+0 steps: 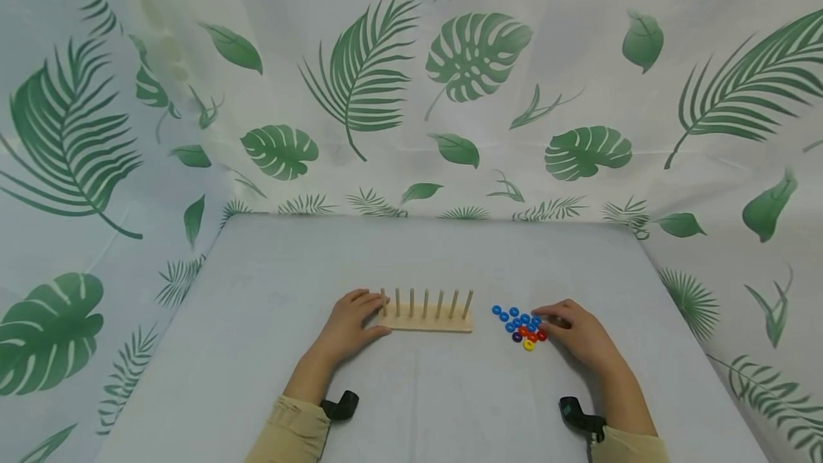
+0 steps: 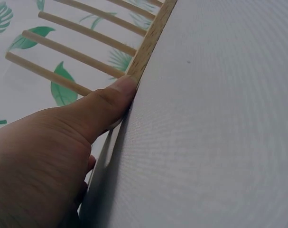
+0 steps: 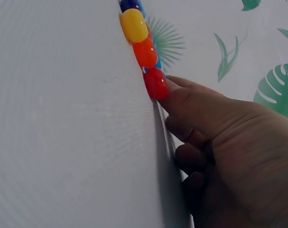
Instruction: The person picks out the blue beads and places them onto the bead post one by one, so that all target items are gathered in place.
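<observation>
A pale wooden peg board [image 1: 424,324] with several upright pegs lies on the table. My left hand [image 1: 350,324] grips its left end, the thumb along the near edge and the fingers behind. In the left wrist view the left thumb [image 2: 110,97] presses the board's edge [image 2: 151,42]. To the right of the board is a cluster of small rings: blue rings [image 1: 517,322], a yellow ring [image 1: 529,345], a dark purple ring [image 1: 517,337] and red and orange ones. My right hand [image 1: 579,334] has its thumb and forefinger at the cluster's right side; whether they pinch a ring is hidden.
A white cloth covers the table [image 1: 257,270]. A white curtain [image 1: 386,177] with green leaf prints rises behind and on both sides. Black wrist mounts [image 1: 341,406] sit at both sleeves.
</observation>
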Motion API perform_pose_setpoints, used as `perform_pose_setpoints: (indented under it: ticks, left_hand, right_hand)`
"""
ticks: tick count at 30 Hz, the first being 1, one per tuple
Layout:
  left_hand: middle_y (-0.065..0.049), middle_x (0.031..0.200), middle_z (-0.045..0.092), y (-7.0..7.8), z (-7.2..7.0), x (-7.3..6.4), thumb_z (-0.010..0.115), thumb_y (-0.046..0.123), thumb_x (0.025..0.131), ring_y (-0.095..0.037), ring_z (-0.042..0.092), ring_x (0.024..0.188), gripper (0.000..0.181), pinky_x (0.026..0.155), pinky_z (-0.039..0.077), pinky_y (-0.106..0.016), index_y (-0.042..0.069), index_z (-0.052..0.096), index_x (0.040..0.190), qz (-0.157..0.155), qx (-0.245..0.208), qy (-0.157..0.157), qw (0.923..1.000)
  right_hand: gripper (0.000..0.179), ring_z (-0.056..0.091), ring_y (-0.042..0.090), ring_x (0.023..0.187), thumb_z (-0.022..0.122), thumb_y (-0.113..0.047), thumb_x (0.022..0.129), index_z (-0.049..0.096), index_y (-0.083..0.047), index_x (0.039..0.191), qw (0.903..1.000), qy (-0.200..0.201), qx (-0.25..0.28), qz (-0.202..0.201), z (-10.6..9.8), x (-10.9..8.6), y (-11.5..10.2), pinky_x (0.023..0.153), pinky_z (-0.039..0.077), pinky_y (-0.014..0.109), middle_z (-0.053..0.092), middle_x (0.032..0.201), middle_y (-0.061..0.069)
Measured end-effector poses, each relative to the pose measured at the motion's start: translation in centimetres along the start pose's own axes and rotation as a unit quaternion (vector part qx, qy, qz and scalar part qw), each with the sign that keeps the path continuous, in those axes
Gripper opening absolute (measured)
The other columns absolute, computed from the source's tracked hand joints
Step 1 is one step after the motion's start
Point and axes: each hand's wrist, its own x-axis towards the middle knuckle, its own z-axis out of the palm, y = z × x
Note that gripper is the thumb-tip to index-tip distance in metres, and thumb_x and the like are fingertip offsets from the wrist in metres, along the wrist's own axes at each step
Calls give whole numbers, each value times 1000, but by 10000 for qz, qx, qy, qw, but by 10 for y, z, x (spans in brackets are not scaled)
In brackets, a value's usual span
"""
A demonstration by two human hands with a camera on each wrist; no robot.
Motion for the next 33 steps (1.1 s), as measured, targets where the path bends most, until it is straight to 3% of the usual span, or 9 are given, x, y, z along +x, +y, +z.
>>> perform_pose_setpoints:
  ticks: [17,26,33]
  left_hand:
    - [-4,140,59,1,0,1,73,47,85,-31,45,136,61,117,34,-52,18,60,138,-59,-38,6,10000]
    - [-5,137,61,-1,1,1,72,48,86,-30,50,131,61,115,37,-51,17,60,137,133,127,151,9997]
    - [-5,137,61,-3,2,1,72,48,86,-30,50,131,62,115,37,-51,16,60,137,151,123,194,9996]
  right_hand:
    - [29,51,18,85,70,-32,93,67,-16,118,9994,279,-69,-171,-10,-3,-15,68,47,25,62,98,1]
    - [27,54,18,87,68,-35,95,66,-20,118,9971,411,140,-621,-27,4,-55,69,50,23,65,95,-1]
    - [30,62,16,92,66,-41,95,65,-23,119,9945,150,524,-898,-30,14,-86,77,55,24,70,103,-3]
